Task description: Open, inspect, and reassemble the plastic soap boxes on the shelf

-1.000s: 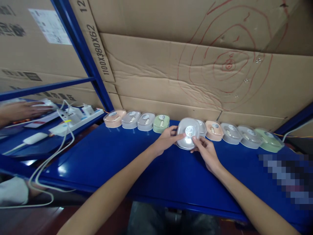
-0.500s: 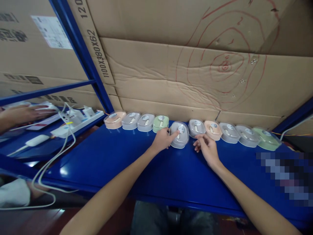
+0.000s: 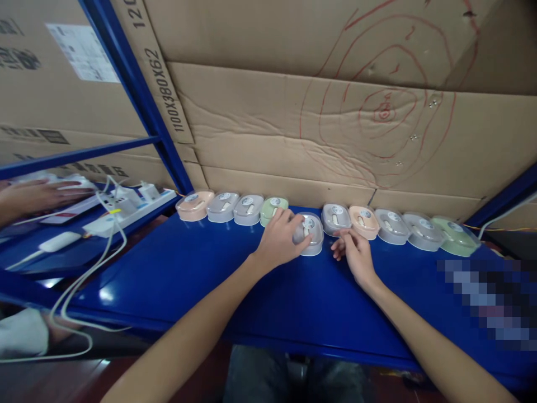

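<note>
My left hand [image 3: 280, 242] now lies over the grey case [image 3: 309, 240], fingers curled on its lid, and has pressed it flat onto the blue shelf [image 3: 176, 268] in the gap between the green case [image 3: 272, 210] and the next grey case [image 3: 335, 219]; a second ago both hands held it tilted up. My right hand [image 3: 354, 254] has let go and rests loosely curled and empty just beside it.

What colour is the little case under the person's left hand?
Grey, with a clear lid: the case under the left hand, in the head view.
</note>
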Tool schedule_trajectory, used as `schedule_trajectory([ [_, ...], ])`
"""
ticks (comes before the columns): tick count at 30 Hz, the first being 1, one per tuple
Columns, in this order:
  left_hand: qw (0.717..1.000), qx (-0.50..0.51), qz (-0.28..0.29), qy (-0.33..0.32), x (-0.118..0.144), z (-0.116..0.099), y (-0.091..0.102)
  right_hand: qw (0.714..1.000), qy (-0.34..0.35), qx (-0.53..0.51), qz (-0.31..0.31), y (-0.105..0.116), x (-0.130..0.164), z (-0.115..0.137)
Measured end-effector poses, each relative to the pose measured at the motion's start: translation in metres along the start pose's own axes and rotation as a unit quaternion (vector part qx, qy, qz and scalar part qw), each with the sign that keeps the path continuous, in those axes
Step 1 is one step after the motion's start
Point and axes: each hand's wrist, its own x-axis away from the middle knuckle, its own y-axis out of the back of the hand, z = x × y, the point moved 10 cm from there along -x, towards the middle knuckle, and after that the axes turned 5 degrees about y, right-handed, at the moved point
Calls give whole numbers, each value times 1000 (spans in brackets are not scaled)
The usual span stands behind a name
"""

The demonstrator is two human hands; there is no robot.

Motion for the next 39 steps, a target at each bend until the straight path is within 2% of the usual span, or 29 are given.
schedule_trajectory([
  [2, 996, -2, 17, -89, 6, -21, -3, 1000, 2, 1, 0, 0, 0, 0],
  [5, 990, -23, 52, -130, 11, -31, -13, 1000, 0, 5, 4, -1, 1, 0],
  [11, 990, -38, 78, -113, 12, -22, -29, 1000, 3, 16, 9, -2, 1, 1],
  [16, 989, -20, 76, -124, 18, -17, -44, 1000, 5, 19, 17, -5, 2, 2],
  [21, 986, -25, 100, -131, 22, -9, -59, 999, 8, 21, 25, -6, 2, 1],
  [39, 986, -38, 123, -106, 12, -4, -63, 998, 23, 38, 51, -13, 4, 1],
])
